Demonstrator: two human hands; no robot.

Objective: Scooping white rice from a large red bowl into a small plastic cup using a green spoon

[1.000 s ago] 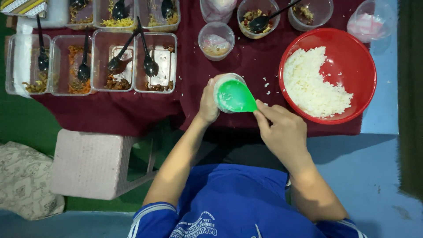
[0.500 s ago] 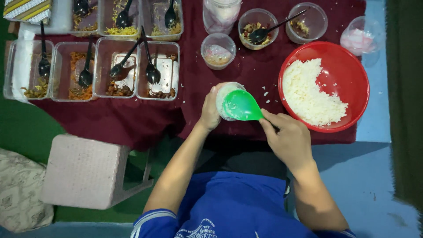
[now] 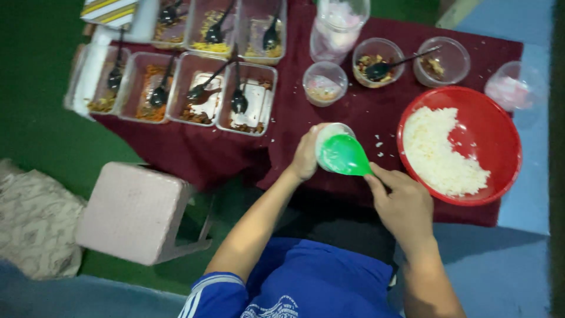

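The desk [image 3: 194, 156] under its dark red cloth carries everything, and I place the rest against the big red bowl [image 3: 491, 126], the largest thing on it, holding a crescent of white rice [image 3: 438, 153]. Well to the left of that bowl stand seven shallow clear trays [image 3: 247, 106] in two rows, six of them with a dark spoon in them. Behind the bowl I count five small round clear tubs [image 3: 325, 82], one with a spoon, and a taller clear jar [image 3: 338, 26]. Just left of the bowl's near rim, the left hand [image 3: 306, 156] has its fingers wrapped round a small white cup [image 3: 332, 131], and the right hand [image 3: 403, 203] pinches the handle of one green rice scoop [image 3: 344, 156], whose blade covers the cup's mouth. The cup looks light and thin-walled, likely to flex if squeezed, so holding it round the side seems right. The scoop looks stiff, smooth plastic, best gripped at its handle. A few loose grains lie between cup and bowl.
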